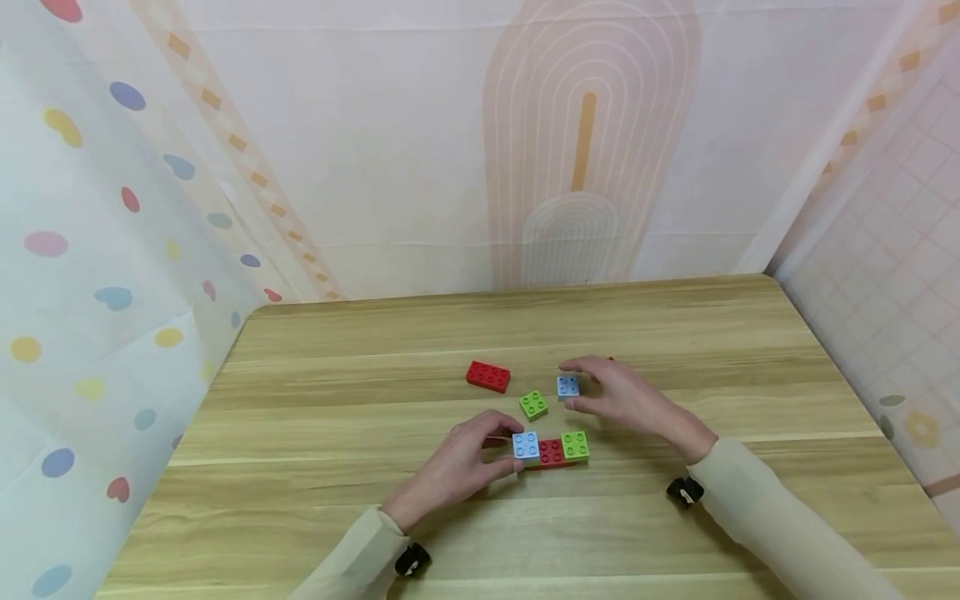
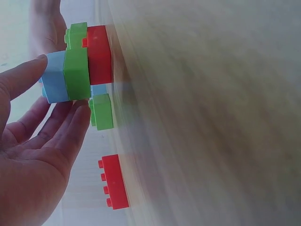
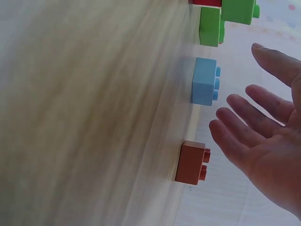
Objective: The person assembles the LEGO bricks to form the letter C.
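Note:
My left hand (image 1: 463, 463) pinches a light blue toy brick (image 1: 525, 447) between thumb and fingers. This brick sits on a green brick (image 2: 77, 74), at the left end of a red brick (image 1: 551, 452) lying on the table. A second green brick (image 1: 575, 444) is fixed on the red one's right end. Over a loose light blue brick (image 3: 204, 81), my right hand (image 1: 626, 398) hovers with fingers and thumb spread. In the right wrist view a gap shows between the fingertips and that brick, which stands studs up on the table.
A loose green brick (image 1: 534, 405) lies just behind the built row. Farther back and left is a red brick (image 1: 488, 377). Another red brick (image 3: 191, 162), mostly hidden behind the right hand in the head view, stands beyond it. Patterned cloth (image 1: 375, 150) borders the wooden table (image 1: 315, 467).

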`<act>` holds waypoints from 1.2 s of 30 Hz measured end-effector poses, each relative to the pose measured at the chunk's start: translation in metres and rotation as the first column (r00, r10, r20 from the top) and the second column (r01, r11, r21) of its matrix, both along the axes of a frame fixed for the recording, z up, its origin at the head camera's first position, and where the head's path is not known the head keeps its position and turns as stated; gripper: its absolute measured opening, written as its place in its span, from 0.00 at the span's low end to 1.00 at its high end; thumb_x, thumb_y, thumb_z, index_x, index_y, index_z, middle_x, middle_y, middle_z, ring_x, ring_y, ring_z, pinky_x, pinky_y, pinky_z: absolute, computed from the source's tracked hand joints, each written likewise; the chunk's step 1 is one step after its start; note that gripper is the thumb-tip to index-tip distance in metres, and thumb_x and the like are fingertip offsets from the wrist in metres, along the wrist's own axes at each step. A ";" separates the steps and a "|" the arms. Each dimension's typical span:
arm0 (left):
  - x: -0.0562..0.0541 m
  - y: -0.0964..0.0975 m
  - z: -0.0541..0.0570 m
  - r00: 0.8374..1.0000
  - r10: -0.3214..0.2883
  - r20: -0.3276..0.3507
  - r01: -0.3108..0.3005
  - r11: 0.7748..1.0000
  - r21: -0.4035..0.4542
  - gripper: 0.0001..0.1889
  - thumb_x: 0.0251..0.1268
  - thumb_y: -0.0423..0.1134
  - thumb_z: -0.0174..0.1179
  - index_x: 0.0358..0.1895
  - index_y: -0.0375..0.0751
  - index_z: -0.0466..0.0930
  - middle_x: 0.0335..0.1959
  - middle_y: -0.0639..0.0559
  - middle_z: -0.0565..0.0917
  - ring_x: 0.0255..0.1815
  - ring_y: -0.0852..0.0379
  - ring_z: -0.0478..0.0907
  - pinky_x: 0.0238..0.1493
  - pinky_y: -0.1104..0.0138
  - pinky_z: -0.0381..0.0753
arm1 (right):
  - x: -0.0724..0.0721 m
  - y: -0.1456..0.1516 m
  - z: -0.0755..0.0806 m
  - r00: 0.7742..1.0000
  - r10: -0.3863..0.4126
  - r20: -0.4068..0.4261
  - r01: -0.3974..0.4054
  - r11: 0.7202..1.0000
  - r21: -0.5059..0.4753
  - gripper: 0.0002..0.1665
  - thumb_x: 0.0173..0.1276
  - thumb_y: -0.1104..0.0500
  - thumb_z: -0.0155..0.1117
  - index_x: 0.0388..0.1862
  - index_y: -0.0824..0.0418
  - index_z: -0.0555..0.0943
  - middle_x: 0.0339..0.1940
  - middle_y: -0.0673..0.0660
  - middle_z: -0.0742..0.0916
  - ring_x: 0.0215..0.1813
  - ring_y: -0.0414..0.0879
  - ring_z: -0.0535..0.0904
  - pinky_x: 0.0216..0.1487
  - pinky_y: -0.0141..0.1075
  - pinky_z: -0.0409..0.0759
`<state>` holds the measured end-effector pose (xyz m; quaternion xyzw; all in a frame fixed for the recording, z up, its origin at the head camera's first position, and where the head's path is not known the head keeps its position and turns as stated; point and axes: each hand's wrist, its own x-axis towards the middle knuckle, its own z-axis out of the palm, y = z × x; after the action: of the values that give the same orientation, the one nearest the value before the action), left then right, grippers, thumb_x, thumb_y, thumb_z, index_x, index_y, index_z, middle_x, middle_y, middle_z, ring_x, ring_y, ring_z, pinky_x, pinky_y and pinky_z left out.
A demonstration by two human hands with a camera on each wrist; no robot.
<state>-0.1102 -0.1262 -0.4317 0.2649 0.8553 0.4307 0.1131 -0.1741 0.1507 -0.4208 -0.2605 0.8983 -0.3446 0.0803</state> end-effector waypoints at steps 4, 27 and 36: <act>-0.001 0.000 -0.001 1.000 0.006 -0.002 -0.006 1.000 -0.005 0.19 0.63 0.38 0.69 0.55 0.44 0.77 0.52 0.57 0.80 0.55 0.59 0.78 0.58 0.64 0.78 | -0.004 -0.001 -0.001 1.000 -0.004 0.023 0.004 1.000 0.012 0.33 0.68 0.51 0.70 0.68 0.61 0.74 0.65 0.59 0.79 0.65 0.56 0.74 0.65 0.53 0.72; -0.001 0.002 0.000 1.000 0.022 0.011 -0.022 0.999 -0.025 0.18 0.63 0.37 0.69 0.54 0.46 0.77 0.50 0.58 0.81 0.53 0.61 0.79 0.57 0.65 0.79 | -0.017 -0.011 -0.002 0.998 0.024 0.054 -0.030 0.993 0.115 0.27 0.67 0.62 0.68 0.63 0.67 0.76 0.60 0.62 0.82 0.61 0.55 0.76 0.64 0.52 0.73; -0.001 0.002 0.000 1.000 0.025 0.012 -0.024 0.999 -0.030 0.17 0.63 0.38 0.69 0.53 0.47 0.78 0.50 0.59 0.81 0.52 0.62 0.79 0.56 0.66 0.79 | -0.018 -0.011 -0.004 0.999 0.019 0.045 -0.025 0.990 0.138 0.23 0.69 0.65 0.65 0.62 0.66 0.77 0.59 0.62 0.82 0.61 0.55 0.77 0.62 0.52 0.74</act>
<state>-0.1111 -0.1240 -0.4312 0.2500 0.8642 0.4207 0.1170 -0.1920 0.1400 -0.4243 -0.2566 0.9152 -0.2859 0.1215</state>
